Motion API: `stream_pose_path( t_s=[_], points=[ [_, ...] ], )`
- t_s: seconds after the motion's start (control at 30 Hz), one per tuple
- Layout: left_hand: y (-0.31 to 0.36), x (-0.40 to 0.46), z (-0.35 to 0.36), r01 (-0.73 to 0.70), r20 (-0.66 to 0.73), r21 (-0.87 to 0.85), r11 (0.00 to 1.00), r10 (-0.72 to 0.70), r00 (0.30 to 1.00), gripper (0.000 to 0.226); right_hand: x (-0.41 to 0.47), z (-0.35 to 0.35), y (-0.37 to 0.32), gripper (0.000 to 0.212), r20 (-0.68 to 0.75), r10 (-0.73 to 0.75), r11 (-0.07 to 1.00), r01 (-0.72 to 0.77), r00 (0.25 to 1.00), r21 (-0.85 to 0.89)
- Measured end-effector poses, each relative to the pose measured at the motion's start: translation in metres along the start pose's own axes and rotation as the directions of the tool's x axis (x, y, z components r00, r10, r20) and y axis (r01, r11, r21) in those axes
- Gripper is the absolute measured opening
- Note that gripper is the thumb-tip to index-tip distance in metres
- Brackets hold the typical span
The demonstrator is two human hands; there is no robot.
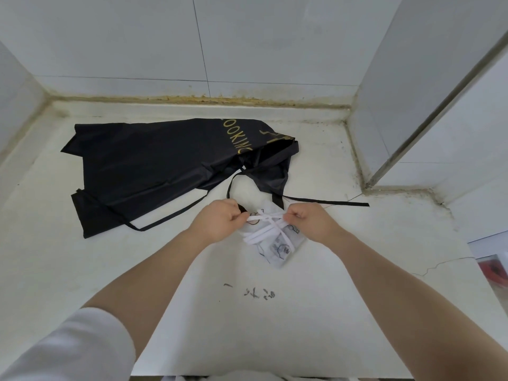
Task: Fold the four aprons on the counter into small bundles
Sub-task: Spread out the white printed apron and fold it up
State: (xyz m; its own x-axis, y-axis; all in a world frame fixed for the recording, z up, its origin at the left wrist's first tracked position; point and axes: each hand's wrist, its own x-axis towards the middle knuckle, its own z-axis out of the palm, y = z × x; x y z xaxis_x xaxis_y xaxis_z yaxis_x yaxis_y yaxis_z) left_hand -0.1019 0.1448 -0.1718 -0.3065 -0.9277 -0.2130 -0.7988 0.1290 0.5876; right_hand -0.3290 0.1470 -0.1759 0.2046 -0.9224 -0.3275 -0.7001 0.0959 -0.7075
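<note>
Both hands' fingers [242,215] pinch white ties [268,220] taut over the folded white apron [280,243].

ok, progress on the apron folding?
In hand: the white apron is folded small, and the left hand and right hand each pinch its white ties, pulling them across the bundle. Left: the black apron lies spread and unfolded on the counter. Only two aprons are in view; I see no finished bundles.
</note>
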Motion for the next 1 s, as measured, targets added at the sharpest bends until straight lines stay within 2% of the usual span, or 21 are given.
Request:
stream_pose_path(
  t_s=[0.1,0.2,0.27,0.33,0.37,0.4,0.43,0.47,0.5,0.63,0.7,0.73,0.77,0.8,0.83,0.87,0.97,1.0],
  points=[
    [0.003,-0.002,-0.01,0.022,0.073,0.202,0.979,-0.037,0.997,0.052,-0.001,-0.002,-0.006,0.031,0.014,-0.034,0.995,0.035,0.999,-0.098],
    [0.014,-0.004,-0.023,0.047,0.124,0.385,0.922,-0.102,0.987,0.057,-0.004,0.0,-0.009,0.03,0.026,-0.036,0.992,0.039,0.999,-0.119],
    [0.015,-0.004,-0.025,0.041,0.124,0.438,0.898,-0.105,0.987,0.057,-0.004,0.003,-0.009,0.034,0.008,-0.041,0.985,0.042,0.999,-0.166],
    [0.009,-0.003,-0.021,0.069,0.108,0.352,0.933,-0.114,0.988,0.057,-0.005,0.002,-0.009,0.037,-0.008,-0.017,0.973,0.015,1.0,-0.232],
    [0.006,-0.002,-0.02,0.095,0.091,0.192,0.977,-0.114,0.989,0.057,-0.006,0.0,-0.008,0.037,-0.019,0.011,0.975,-0.015,1.0,-0.223],
    [0.004,-0.003,-0.018,0.114,0.052,-0.051,0.992,-0.112,0.992,0.053,-0.006,-0.003,-0.007,0.037,-0.019,0.04,0.984,-0.043,0.999,-0.17],
    [0.009,-0.007,-0.019,0.131,0.034,-0.315,0.94,-0.126,0.991,0.047,-0.008,-0.005,-0.006,0.036,-0.017,0.066,0.995,-0.067,0.998,-0.077],
    [0.015,-0.011,-0.018,0.136,0.039,-0.521,0.843,-0.135,0.99,0.042,-0.01,-0.006,-0.006,0.035,-0.014,0.084,0.996,-0.083,0.996,0.039],
    [0.02,-0.014,-0.017,0.133,0.057,-0.656,0.743,-0.127,0.99,0.041,-0.013,-0.007,-0.009,0.034,-0.02,0.09,0.984,-0.086,0.996,0.157],
    [0.042,-0.014,-0.012,0.102,0.111,-0.94,0.325,0.01,0.994,0.039,-0.016,-0.006,-0.04,0.032,-0.078,0.047,0.844,0.002,0.996,0.536],
    [0.052,-0.01,-0.016,0.122,0.123,-0.988,0.1,0.006,0.992,0.044,-0.013,-0.006,-0.057,0.035,-0.066,0.036,0.653,0.026,0.997,0.757],
    [0.056,-0.008,-0.019,0.111,0.111,-0.994,0.011,0.0,0.994,0.046,-0.012,-0.009,-0.065,0.036,-0.04,0.04,0.504,0.014,0.998,0.864],
    [0.058,-0.006,-0.023,0.101,0.101,-0.994,-0.036,-0.003,0.995,0.049,-0.012,-0.013,-0.071,0.037,-0.007,0.051,0.341,-0.011,0.999,0.94],
    [0.06,-0.005,-0.028,0.105,0.106,-0.993,-0.054,-0.015,0.994,0.05,-0.012,-0.015,-0.077,0.039,0.032,0.074,0.215,-0.047,0.997,0.976],
    [0.062,-0.003,-0.033,0.124,0.125,-0.992,-0.028,-0.026,0.992,0.051,-0.011,-0.019,-0.081,0.042,0.065,0.1,0.158,-0.081,0.993,0.984],
    [0.062,-0.003,-0.036,0.15,0.148,-0.988,0.044,-0.037,0.988,0.052,-0.013,-0.02,-0.087,0.043,0.079,0.129,0.207,-0.104,0.989,0.973],
    [0.065,-0.005,-0.039,0.195,0.195,-0.927,0.32,-0.031,0.98,0.05,-0.017,-0.01,-0.099,0.041,0.031,0.184,0.607,-0.139,0.982,0.782],
    [0.066,-0.008,-0.039,0.2,0.208,-0.902,0.383,-0.02,0.978,0.051,-0.017,-0.006,-0.101,0.039,0.022,0.191,0.682,-0.149,0.981,0.716]
  ],
)
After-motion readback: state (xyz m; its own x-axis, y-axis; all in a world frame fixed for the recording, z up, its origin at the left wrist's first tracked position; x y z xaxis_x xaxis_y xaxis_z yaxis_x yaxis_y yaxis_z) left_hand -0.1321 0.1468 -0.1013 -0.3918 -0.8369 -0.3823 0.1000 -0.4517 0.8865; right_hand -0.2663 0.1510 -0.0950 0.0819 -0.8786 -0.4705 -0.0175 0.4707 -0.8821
